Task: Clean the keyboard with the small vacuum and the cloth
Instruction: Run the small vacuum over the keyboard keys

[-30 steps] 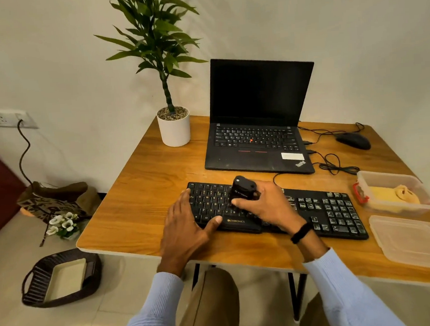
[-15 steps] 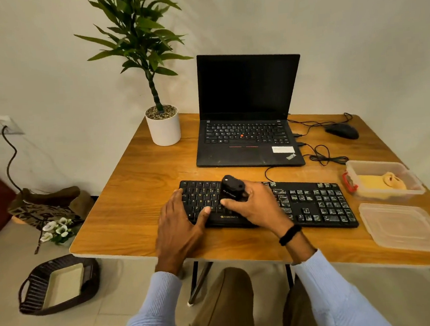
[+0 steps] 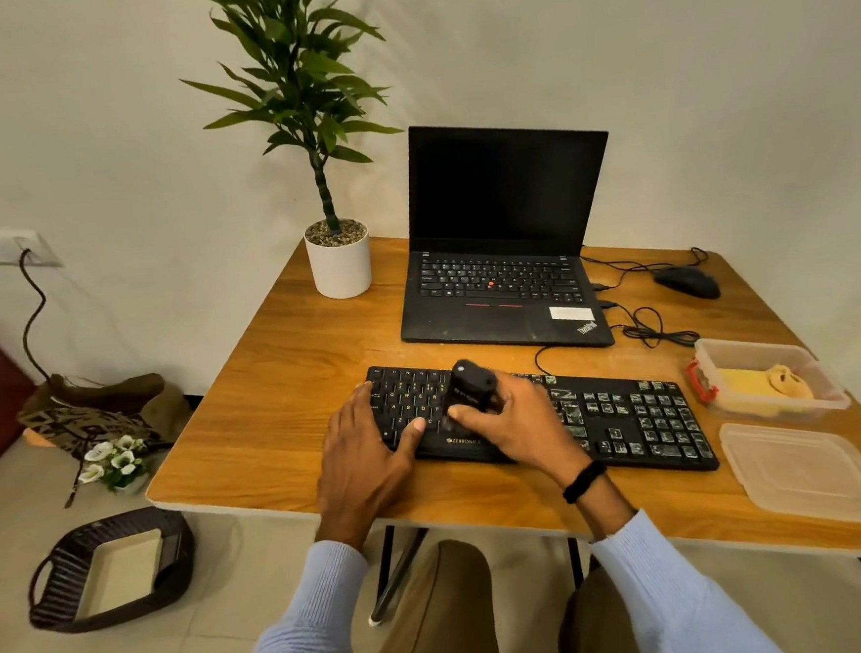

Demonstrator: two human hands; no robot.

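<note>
Plainly the right hand [image 3: 519, 430] has its fingers and thumb wrapped round the small vacuum [image 3: 469, 387], holding it upright on the left-centre keys of the keyboard [image 3: 631, 418]; the nozzle end is hidden behind the hand. The left hand [image 3: 366, 455] lies flat with fingers straight over the keyboard's left end, thumb on the near keys, likely to pin the board so it does not slide while the vacuum is dragged. The keyboard lies across the near half of the table [image 3: 289, 389], roughly parallel to the near edge with a strip of bare wood between. The keys to the right look dusty, so the sweep probably has to travel rightward, and that run is unobstructed. Just beyond the keyboard's right end sits an open container [image 3: 729, 349] holding what seems to be the yellow cloth [image 3: 762, 382], its lid [image 3: 811, 471] nearer. Farther back, the laptop [image 3: 499, 315] and loose cables [image 3: 645, 327] leave only a narrow gap behind the keyboard.
</note>
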